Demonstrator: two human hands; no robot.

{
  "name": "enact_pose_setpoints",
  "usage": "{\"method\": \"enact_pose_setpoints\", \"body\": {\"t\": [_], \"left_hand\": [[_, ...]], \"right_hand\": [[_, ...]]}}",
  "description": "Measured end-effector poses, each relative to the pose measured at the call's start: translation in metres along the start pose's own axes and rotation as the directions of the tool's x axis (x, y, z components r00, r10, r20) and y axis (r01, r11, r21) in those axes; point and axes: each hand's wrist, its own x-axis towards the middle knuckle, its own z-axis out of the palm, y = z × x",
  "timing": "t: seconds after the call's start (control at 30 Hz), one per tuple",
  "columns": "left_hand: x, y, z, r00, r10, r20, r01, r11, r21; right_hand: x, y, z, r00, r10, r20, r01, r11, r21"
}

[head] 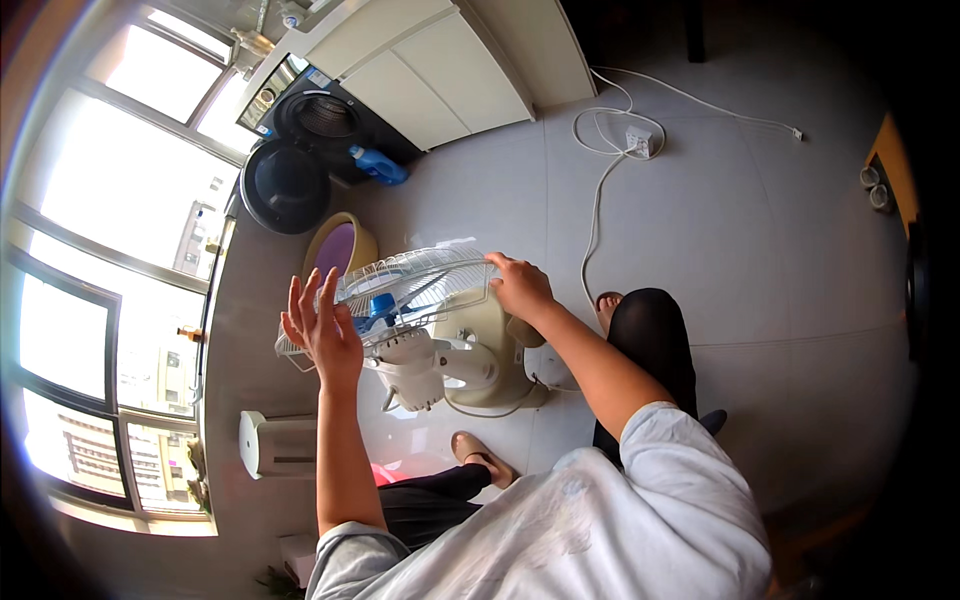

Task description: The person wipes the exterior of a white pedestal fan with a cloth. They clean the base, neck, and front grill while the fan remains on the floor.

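Note:
A white wire fan guard (457, 264) stands tilted at the front of an electric fan, over its blue blades and blue hub cap (382, 304). My right hand (521, 285) grips the guard's rim at its right end, fingers curled over the wires. At the guard's left side, my left hand (322, 322) is raised with its fingers spread; whether the palm touches the wires is hidden. The white motor housing (412, 371) faces me, joined by a neck to the cream fan base (480, 390) on the floor.
A cream basin (365, 244) with a purple inside stands beyond the guard, near a blue detergent bottle (381, 166) and the open washing machine door (285, 186). A white power strip (638, 141) and its looped cord lie on the floor. A white stool (255, 444) stands at left.

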Motion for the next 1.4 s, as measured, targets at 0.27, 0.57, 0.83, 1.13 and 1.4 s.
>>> {"method": "enact_pose_setpoints", "body": {"t": [0.27, 0.57, 0.83, 1.13, 1.4], "left_hand": [[-0.007, 0.000, -0.002, 0.985, 0.170, -0.021, -0.171, 0.976, -0.138], [-0.017, 0.019, -0.013, 0.973, 0.230, 0.001, -0.223, 0.947, -0.230], [-0.024, 0.064, -0.015, 0.957, 0.286, 0.056, -0.265, 0.933, -0.243], [-0.028, 0.114, 0.015, 0.894, 0.315, 0.319, -0.316, 0.947, -0.052], [-0.035, 0.112, 0.031, 0.933, 0.312, 0.178, -0.315, 0.949, -0.015]], "right_hand": [[-0.009, 0.050, 0.025, 0.988, 0.031, -0.150, 0.018, 0.950, 0.311], [-0.044, 0.099, 0.056, 0.987, 0.051, -0.155, 0.034, 0.867, 0.497], [-0.031, 0.125, 0.060, 0.993, -0.026, 0.119, -0.078, 0.616, 0.784], [-0.030, 0.136, 0.089, 0.952, -0.060, 0.299, -0.264, 0.323, 0.909], [-0.025, 0.133, 0.090, 0.959, -0.117, 0.260, -0.195, 0.395, 0.898]]}}
